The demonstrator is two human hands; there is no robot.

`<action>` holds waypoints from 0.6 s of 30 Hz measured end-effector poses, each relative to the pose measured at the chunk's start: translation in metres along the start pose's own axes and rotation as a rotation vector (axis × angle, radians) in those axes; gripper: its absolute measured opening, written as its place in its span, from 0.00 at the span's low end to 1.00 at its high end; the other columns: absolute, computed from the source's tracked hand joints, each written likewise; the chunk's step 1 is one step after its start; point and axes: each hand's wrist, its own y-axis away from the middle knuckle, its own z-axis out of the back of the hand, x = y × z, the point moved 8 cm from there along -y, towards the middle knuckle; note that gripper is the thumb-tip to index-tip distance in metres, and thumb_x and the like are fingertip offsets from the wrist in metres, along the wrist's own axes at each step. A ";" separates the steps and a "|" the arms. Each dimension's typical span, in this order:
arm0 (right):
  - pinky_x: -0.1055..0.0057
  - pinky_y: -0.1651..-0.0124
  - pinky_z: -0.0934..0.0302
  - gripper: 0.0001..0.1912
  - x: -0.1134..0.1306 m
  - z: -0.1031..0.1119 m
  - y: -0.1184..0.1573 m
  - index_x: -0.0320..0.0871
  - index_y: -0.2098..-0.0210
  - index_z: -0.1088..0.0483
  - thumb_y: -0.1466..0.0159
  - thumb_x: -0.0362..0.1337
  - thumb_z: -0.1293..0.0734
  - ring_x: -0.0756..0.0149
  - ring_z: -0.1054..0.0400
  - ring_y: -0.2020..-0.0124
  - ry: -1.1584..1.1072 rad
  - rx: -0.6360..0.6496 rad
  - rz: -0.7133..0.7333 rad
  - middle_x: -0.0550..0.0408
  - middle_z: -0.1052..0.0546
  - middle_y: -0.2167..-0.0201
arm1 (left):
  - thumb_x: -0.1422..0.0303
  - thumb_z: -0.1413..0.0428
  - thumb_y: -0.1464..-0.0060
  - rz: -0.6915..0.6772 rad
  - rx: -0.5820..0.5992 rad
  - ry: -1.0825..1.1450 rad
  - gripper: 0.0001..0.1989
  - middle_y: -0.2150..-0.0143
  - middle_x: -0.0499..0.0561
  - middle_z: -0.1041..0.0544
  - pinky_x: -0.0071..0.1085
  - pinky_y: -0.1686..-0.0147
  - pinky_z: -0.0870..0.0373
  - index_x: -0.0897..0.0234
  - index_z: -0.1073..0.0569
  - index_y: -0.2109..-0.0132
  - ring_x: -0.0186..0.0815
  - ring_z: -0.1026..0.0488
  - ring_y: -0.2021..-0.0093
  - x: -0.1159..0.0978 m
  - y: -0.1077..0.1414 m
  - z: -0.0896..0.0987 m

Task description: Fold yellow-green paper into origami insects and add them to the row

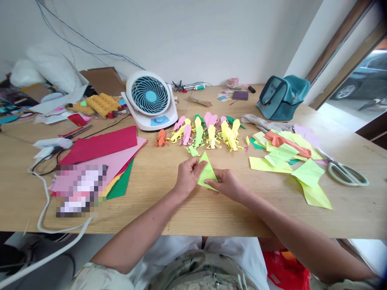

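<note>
A: What lies at left?
B: Sheets (104, 143), then a fan (151, 94).
A: The grip at centre?
B: Left hand (188, 175), pinching the paper (207, 173) near the figures (211, 137); right hand (228, 184), pinching its other side.
A: Far right?
B: Scissors (334, 162) on the tabletop (356, 211).

A white fan (151, 96) stands well left of a teal bag (278, 102)
</note>
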 end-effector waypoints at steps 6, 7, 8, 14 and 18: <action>0.76 0.77 0.48 0.16 0.002 0.003 -0.001 0.42 0.74 0.34 0.38 0.47 0.33 0.72 0.38 0.79 0.055 -0.052 0.076 0.60 0.31 0.80 | 0.55 0.48 0.38 -0.050 -0.059 -0.102 0.22 0.79 0.41 0.44 0.26 0.75 0.49 0.63 0.40 0.76 0.27 0.47 0.77 -0.006 0.001 0.002; 0.76 0.77 0.50 0.17 0.005 0.005 -0.001 0.42 0.74 0.35 0.38 0.48 0.33 0.72 0.40 0.78 0.059 -0.070 0.098 0.60 0.33 0.80 | 0.55 0.48 0.39 -0.060 -0.073 -0.111 0.22 0.79 0.41 0.44 0.26 0.75 0.49 0.63 0.41 0.76 0.27 0.48 0.77 -0.007 0.000 0.003; 0.76 0.77 0.51 0.18 0.008 0.007 -0.001 0.42 0.74 0.36 0.38 0.50 0.33 0.73 0.42 0.78 0.057 -0.091 0.117 0.61 0.35 0.80 | 0.56 0.48 0.39 -0.069 -0.082 -0.117 0.22 0.79 0.41 0.44 0.26 0.75 0.48 0.63 0.41 0.76 0.27 0.48 0.77 -0.008 0.000 0.002; 0.73 0.77 0.60 0.24 0.014 0.016 -0.003 0.44 0.78 0.46 0.37 0.53 0.36 0.75 0.54 0.78 0.047 -0.188 0.120 0.64 0.49 0.80 | 0.54 0.47 0.40 -0.047 -0.049 -0.083 0.23 0.79 0.41 0.46 0.26 0.74 0.49 0.63 0.41 0.76 0.28 0.48 0.76 -0.006 0.002 -0.004; 0.72 0.75 0.61 0.24 0.015 0.017 0.000 0.44 0.80 0.49 0.36 0.50 0.36 0.75 0.56 0.78 0.185 -0.226 0.162 0.64 0.50 0.81 | 0.51 0.42 0.45 0.006 0.042 -0.014 0.22 0.77 0.42 0.44 0.26 0.74 0.50 0.63 0.38 0.74 0.28 0.47 0.74 0.001 0.001 -0.009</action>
